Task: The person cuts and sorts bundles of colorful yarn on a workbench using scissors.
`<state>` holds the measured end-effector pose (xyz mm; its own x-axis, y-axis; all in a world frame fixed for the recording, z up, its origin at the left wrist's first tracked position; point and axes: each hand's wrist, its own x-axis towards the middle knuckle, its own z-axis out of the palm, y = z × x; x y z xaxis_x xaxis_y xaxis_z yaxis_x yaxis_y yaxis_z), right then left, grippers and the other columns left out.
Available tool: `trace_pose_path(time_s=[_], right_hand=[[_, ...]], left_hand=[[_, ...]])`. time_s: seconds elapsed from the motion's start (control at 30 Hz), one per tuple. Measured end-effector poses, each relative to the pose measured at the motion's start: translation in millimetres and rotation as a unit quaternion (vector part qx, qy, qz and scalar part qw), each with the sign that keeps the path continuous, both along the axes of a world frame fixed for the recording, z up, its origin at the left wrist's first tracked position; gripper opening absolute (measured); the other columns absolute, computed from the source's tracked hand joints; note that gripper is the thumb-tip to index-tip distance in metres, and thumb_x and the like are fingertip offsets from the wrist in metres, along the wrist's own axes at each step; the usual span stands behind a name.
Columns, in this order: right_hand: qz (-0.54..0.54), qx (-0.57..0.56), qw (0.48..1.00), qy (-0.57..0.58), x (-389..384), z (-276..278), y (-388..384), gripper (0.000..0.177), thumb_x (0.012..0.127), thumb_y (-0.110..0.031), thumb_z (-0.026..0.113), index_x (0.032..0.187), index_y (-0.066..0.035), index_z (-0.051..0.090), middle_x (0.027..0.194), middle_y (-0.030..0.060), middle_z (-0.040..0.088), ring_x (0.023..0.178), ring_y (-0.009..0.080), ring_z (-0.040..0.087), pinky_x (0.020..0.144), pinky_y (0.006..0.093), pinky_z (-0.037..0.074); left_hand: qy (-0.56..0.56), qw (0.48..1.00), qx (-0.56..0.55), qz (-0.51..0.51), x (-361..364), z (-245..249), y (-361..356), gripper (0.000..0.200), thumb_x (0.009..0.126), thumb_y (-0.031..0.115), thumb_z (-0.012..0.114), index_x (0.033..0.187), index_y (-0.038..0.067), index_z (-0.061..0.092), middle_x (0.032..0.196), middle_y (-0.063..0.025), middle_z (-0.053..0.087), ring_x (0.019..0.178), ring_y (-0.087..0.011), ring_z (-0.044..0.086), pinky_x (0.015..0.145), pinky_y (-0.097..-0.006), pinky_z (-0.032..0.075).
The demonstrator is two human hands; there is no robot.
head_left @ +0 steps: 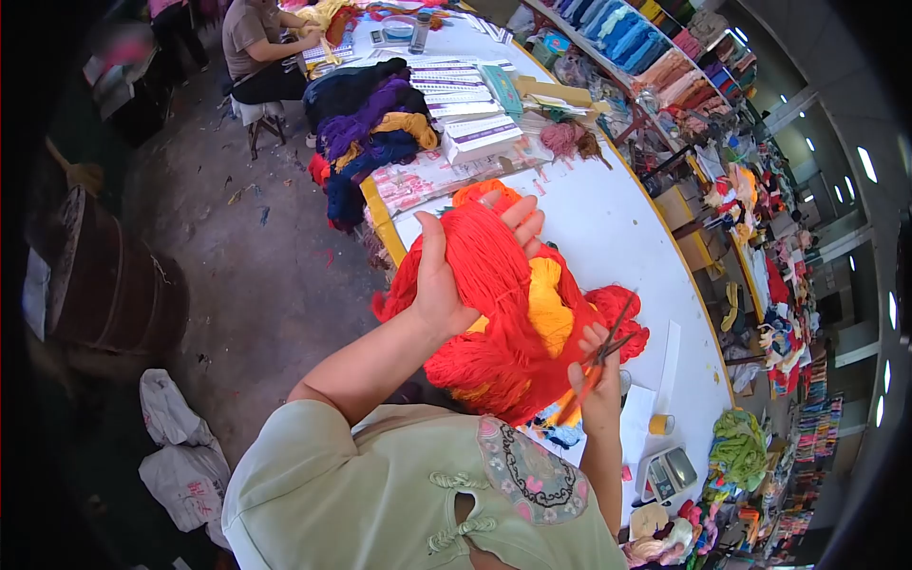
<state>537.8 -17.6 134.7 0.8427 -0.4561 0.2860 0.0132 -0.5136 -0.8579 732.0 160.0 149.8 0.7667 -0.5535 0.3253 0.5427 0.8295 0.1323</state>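
A thick skein of red yarn (480,252) lies across the palm of my left hand (442,285). The thumb is on its near side and the fingertips show on its far side. My right hand (600,385) holds a pair of scissors (608,353), with dark blades parted and pointing up and to the right. Beneath and around both hands is a heap of red yarn (503,370) on the table, with a yellow-orange yarn bundle (548,309) among it. Bright orange yarn (480,193) sits just beyond my left hand.
On the white table (622,214) are dark blue and purple yarn (366,123), white boxes (480,140), a tape roll (662,425), a scale (671,472) and green yarn (739,446). Another person (269,47) sits at the far end. A rusty drum (119,275) stands at left.
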Motion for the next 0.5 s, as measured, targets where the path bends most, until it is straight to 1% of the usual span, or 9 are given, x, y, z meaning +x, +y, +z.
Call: trace_pose_path(time_s=[0.07, 0.1, 0.13, 0.23, 0.33, 0.43, 0.5], right_hand=[[0.053, 0.117, 0.990, 0.049, -5, 4, 2, 0.055, 0.092, -0.027, 0.064, 0.137, -0.002, 0.046, 0.095, 0.0071, 0.064, 0.084, 0.0126, 0.061, 0.074, 0.0244, 0.046], [0.078, 0.175, 0.979, 0.073, -9, 10, 5, 0.052, 0.094, -0.031, 0.061, 0.136, -0.003, 0.048, 0.090, 0.0061, 0.064, 0.079, 0.0103, 0.060, 0.068, 0.0207, 0.045], [0.162, 0.165, 0.967, 0.104, -9, 29, 20, 0.049, 0.095, -0.037, 0.059, 0.130, -0.003, 0.055, 0.076, 0.0005, 0.058, 0.063, 0.0068, 0.053, 0.056, 0.0194, 0.039], [0.232, 0.105, 0.945, 0.204, -8, 36, 38, 0.056, 0.092, -0.048, 0.063, 0.124, -0.002, 0.060, 0.069, -0.0020, 0.056, 0.057, 0.0073, 0.050, 0.054, 0.0222, 0.040], [0.252, 0.069, 0.947, 0.187, -4, 27, 43, 0.064, 0.087, -0.058, 0.065, 0.119, -0.002, 0.064, 0.068, -0.0017, 0.055, 0.061, 0.0070, 0.052, 0.058, 0.0232, 0.042], [0.241, 0.080, 0.946, 0.203, -2, 30, 45, 0.070, 0.083, -0.063, 0.064, 0.118, -0.002, 0.064, 0.068, -0.0016, 0.055, 0.063, 0.0071, 0.053, 0.061, 0.0242, 0.044], [0.239, 0.082, 0.946, 0.203, -1, 31, 45, 0.070, 0.084, -0.062, 0.064, 0.118, -0.002, 0.064, 0.068, -0.0017, 0.055, 0.063, 0.0070, 0.052, 0.060, 0.0238, 0.043]], left_hand=[[0.041, 0.998, -0.002, -0.046, -3, 2, 0, 0.090, 0.088, 0.076, 0.033, 0.150, 0.010, 0.024, 0.155, -0.0187, 0.029, 0.142, -0.0349, 0.031, 0.113, -0.0553, 0.032], [0.047, 0.998, 0.003, -0.051, -5, 2, -1, 0.089, 0.089, 0.075, 0.033, 0.149, 0.010, 0.026, 0.155, -0.0187, 0.030, 0.142, -0.0352, 0.032, 0.112, -0.0568, 0.032], [0.053, 0.997, 0.008, -0.057, -6, 1, -2, 0.088, 0.089, 0.074, 0.033, 0.148, 0.009, 0.027, 0.154, -0.0187, 0.030, 0.142, -0.0355, 0.032, 0.112, -0.0582, 0.033], [0.058, 0.996, 0.011, -0.060, -6, 3, -2, 0.086, 0.090, 0.073, 0.033, 0.148, 0.009, 0.028, 0.154, -0.0190, 0.031, 0.141, -0.0354, 0.033, 0.110, -0.0605, 0.034], [0.073, 0.996, 0.004, -0.056, -5, 3, 2, 0.085, 0.091, 0.072, 0.033, 0.148, 0.009, 0.028, 0.153, -0.0189, 0.032, 0.140, -0.0346, 0.035, 0.109, -0.0615, 0.035], [0.076, 0.996, 0.007, -0.055, -4, 1, 3, 0.084, 0.092, 0.071, 0.033, 0.148, 0.009, 0.027, 0.153, -0.0185, 0.033, 0.140, -0.0337, 0.036, 0.109, -0.0618, 0.035], [0.077, 0.996, 0.010, -0.054, -5, 0, 2, 0.083, 0.092, 0.071, 0.033, 0.148, 0.011, 0.028, 0.152, -0.0185, 0.035, 0.139, -0.0340, 0.038, 0.108, -0.0601, 0.036]])
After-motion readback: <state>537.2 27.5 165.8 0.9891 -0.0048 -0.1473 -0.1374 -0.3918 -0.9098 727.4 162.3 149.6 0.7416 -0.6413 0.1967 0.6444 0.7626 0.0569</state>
